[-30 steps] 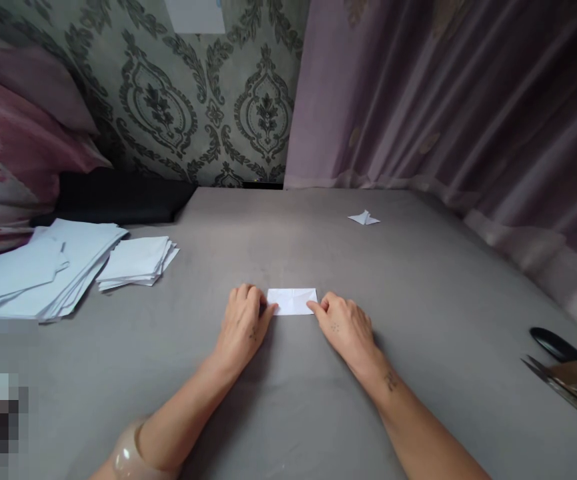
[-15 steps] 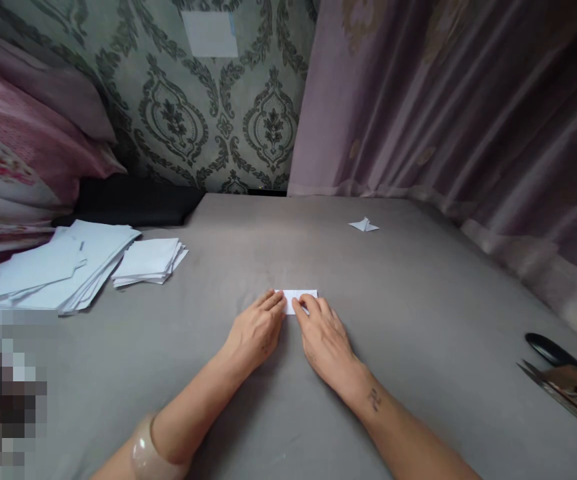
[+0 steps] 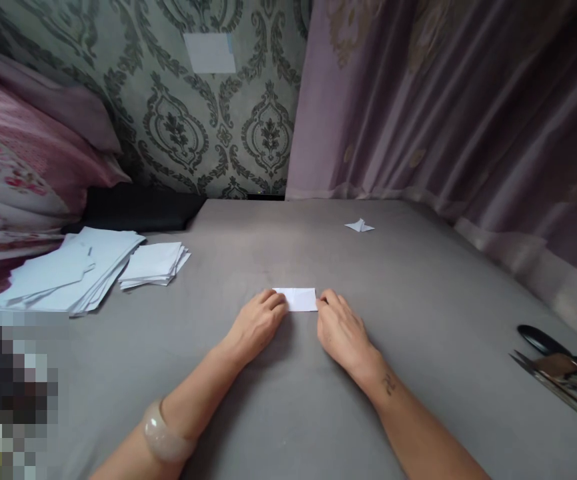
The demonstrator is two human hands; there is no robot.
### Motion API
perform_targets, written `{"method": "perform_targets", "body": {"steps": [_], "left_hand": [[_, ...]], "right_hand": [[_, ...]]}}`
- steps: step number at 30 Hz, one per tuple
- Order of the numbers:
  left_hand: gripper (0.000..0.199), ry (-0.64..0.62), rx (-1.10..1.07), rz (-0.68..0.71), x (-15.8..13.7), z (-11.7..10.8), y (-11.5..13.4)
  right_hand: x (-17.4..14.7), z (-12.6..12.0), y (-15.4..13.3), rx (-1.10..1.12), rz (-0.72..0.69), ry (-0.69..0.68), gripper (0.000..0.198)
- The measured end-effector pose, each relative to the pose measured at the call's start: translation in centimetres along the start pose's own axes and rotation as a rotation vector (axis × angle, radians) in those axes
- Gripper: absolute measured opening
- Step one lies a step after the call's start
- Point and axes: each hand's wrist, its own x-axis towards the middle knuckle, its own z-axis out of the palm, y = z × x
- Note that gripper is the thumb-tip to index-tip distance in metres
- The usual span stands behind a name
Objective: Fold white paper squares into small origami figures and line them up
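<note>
A small white strip of folded paper [image 3: 300, 300] lies flat in the middle of the grey cloth surface [image 3: 248, 253]. My left hand [image 3: 262, 319] covers its left end, fingers curled together on the paper. At the opposite end, my right hand [image 3: 342, 328] has its fingers bent with the thumb and forefinger closed at the paper's right edge. The undersides of both hands are hidden. Further back to the right sits a small folded paper piece [image 3: 360, 226] with pointed ends.
On the left lie a spread of large white sheets [image 3: 73, 267] and a stack of smaller paper pieces [image 3: 153, 263]. Behind them is a folded black cloth [image 3: 143, 207]. At the right edge is a tray of tools [image 3: 563, 380] with a pointed blade and a black handle.
My right hand has slid right, off the paper's face to its right edge, uncovering more of the strip. My left hand's fingers have curled more. The view has tilted up slightly.
</note>
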Motion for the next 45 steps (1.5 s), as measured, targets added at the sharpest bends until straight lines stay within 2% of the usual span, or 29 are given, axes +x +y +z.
{"method": "perform_targets", "body": {"steps": [2, 4, 6, 8, 9, 10, 12, 14, 17, 19, 20, 22, 25, 27, 30, 31, 33, 35, 38, 42, 44, 45], "left_hand": [[0.024, -0.039, 0.003, -0.001, 0.2, 0.0, 0.4], [0.021, 0.022, -0.024, -0.094, 0.5, -0.4, 0.8], [0.018, 0.175, -0.15, -0.272, 0.8, -1.0, 1.2], [0.017, 0.328, -0.426, -0.508, 1.0, -1.6, 1.6], [0.02, 0.37, -0.604, -0.623, 1.1, -1.8, 1.8], [0.022, 0.389, -0.782, -0.721, 1.1, -2.0, 2.0], [0.025, 0.398, -1.045, -0.85, 1.2, -1.9, 2.3], [0.026, 0.37, -1.172, -0.893, 1.2, -1.6, 2.7], [0.027, 0.256, -1.164, -0.871, 1.0, -1.1, 2.8], [0.024, 0.208, -1.038, -0.789, 0.7, -0.8, 2.5], [0.024, 0.212, -0.941, -0.712, 0.5, -0.7, 2.2], [0.038, 0.24, -0.712, -0.5, 0.1, -0.4, 1.5], [0.05, 0.198, -0.397, -0.234, -0.3, 0.2, 0.5], [0.046, 0.153, -0.266, -0.151, -0.4, 0.4, 0.2], [0.038, 0.095, -0.191, -0.062, -0.5, 0.3, 0.2], [0.036, 0.076, -0.186, -0.043, -0.5, 0.1, 0.3], [0.031, 0.049, -0.183, -0.027, -0.5, -0.3, 0.5], [0.03, 0.036, -0.187, -0.029, -0.5, -0.5, 0.7], [0.026, 0.041, -0.212, -0.055, -0.5, -0.6, 0.8], [0.021, 0.058, -0.243, -0.095, -0.5, -0.3, 0.9], [0.02, 0.054, -0.256, -0.109, -0.5, -0.3, 1.0], [0.02, 0.049, -0.265, -0.116, -0.5, -0.4, 1.0]], "right_hand": [[0.3, 0.3, 0.2, 0.06, 0.048, 0.038, 0.03], [0.9, 0.6, 0.4, 0.202, 0.1, 0.119, 0.029], [1.6, 0.8, 0.6, 0.452, 0.156, 0.268, 0.032], [2.2, 1.0, 0.7, 0.767, 0.203, 0.421, 0.037], [2.5, 1.1, 0.6, 0.93, 0.211, 0.44, 0.037], [2.6, 1.3, 0.5, 1.08, 0.214, 0.415, 0.036], [2.7, 1.7, 0.2, 1.299, 0.214, 0.272, 0.039], [2.6, 2.4, -0.3, 1.374, 0.218, 0.158, 0.045], [2.6, 3.7, -0.7, 1.366, 0.224, 0.146, 0.047], [2.8, 4.4, -0.5, 1.325, 0.229, 0.133, 0.042], [2.9, 4.6, -0.3, 1.31, 0.236, 0.12, 0.041], [3.0, 4.8, 0.1, 1.3, 0.255, 0.094, 0.041], [3.1, 4.4, 0.5, 1.28, 0.26, 0.035, 0.042], [3.0, 3.9, 0.6, 1.233, 0.254, -0.029, 0.042], [2.6, 2.8, 1.0, 1.05, 0.239, -0.133, 0.041], [2.4, 2.3, 1.2, 0.951, 0.225, -0.14, 0.039], [2.0, 1.3, 1.7, 0.733, 0.165, -0.051, 0.034], [1.5, 0.4, 2.2, 0.615, 0.042, -0.01, 0.034], [0.7, -0.6, 2.6, 0.593, -0.142, -0.11, 0.047], [0.0, -1.4, 2.6, 0.589, -0.084, -0.116, 0.072], [-0.2, -1.6, 2.5, 0.604, -0.084, -0.131, 0.072], [-0.1, -1.6, 2.4, 0.62, -0.1, -0.157, 0.065]]}}
